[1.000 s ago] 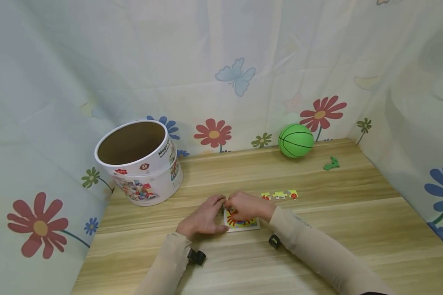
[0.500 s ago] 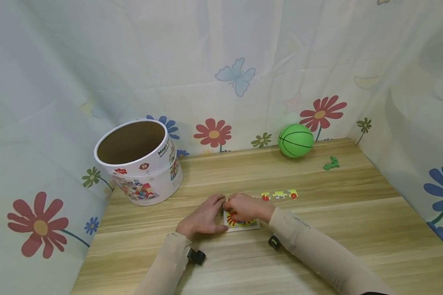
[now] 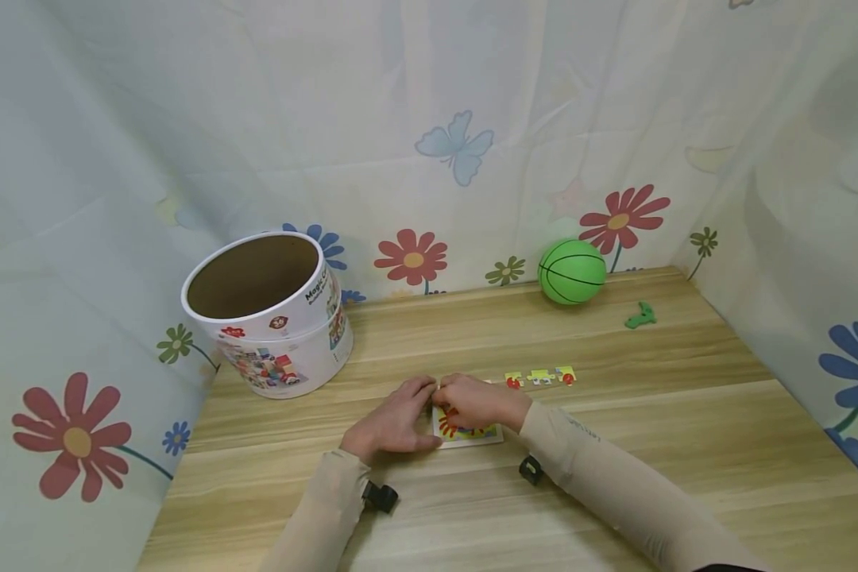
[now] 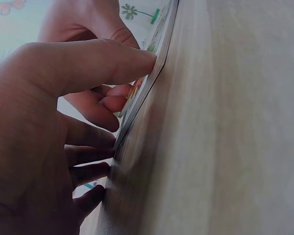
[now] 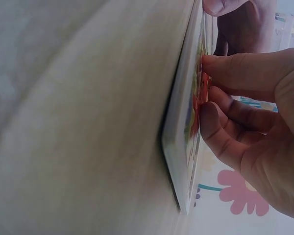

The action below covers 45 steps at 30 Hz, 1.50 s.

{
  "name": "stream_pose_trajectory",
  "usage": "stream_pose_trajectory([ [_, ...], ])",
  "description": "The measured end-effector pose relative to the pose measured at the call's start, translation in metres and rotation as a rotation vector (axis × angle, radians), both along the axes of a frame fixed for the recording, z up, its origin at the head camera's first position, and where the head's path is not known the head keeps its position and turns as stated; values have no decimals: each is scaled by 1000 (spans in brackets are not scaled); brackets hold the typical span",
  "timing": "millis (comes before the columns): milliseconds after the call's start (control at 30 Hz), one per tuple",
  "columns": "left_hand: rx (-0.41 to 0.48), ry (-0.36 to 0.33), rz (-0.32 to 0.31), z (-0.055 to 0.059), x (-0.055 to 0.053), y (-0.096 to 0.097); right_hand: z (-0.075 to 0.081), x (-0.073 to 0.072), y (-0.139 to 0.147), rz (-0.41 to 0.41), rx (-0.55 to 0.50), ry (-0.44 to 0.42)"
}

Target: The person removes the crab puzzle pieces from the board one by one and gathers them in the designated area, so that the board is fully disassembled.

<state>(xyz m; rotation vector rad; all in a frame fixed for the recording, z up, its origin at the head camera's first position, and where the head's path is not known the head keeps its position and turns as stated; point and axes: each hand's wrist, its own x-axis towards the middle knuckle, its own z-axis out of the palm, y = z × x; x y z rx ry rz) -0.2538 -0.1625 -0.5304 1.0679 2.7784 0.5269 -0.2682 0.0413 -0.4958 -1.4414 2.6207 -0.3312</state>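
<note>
A small square jigsaw puzzle board [image 3: 473,442] with a white rim and a red, yellow and blue picture lies flat on the table. My left hand [image 3: 392,421] holds its left side, thumb on the near corner and fingers along the edge. In the left wrist view the thumb presses the board's edge [image 4: 155,81]. Over the picture, my right hand [image 3: 477,400] has thumb and fingers bent down at the surface. The right wrist view shows them pinching a red puzzle piece [image 5: 204,88] at the board's face. The hand covers much of the picture's upper part.
Several loose yellow-and-red puzzle pieces [image 3: 540,376] lie in a row right of the board. A large white round tub [image 3: 293,349] stands back left. A green ball [image 3: 572,272] and a small green curved piece [image 3: 640,315] sit back right, by the flowered curtain [image 3: 372,143].
The right hand has shifted very slightly on the board. The left hand keeps its place, and the board and loose pieces stay where they were.
</note>
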Motion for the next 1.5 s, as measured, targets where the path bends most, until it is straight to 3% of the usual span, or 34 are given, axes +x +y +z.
stream_pose_trajectory([
  [1000,7,12,-6,1,2,0,2,-4,7,-97,-30,-82],
  [1167,19,22,-29,3,3,0,2,-5,8,-86,-38,-75],
  [1500,-16,5,1,3,2,1,5,-6,12,-75,-51,-80],
])
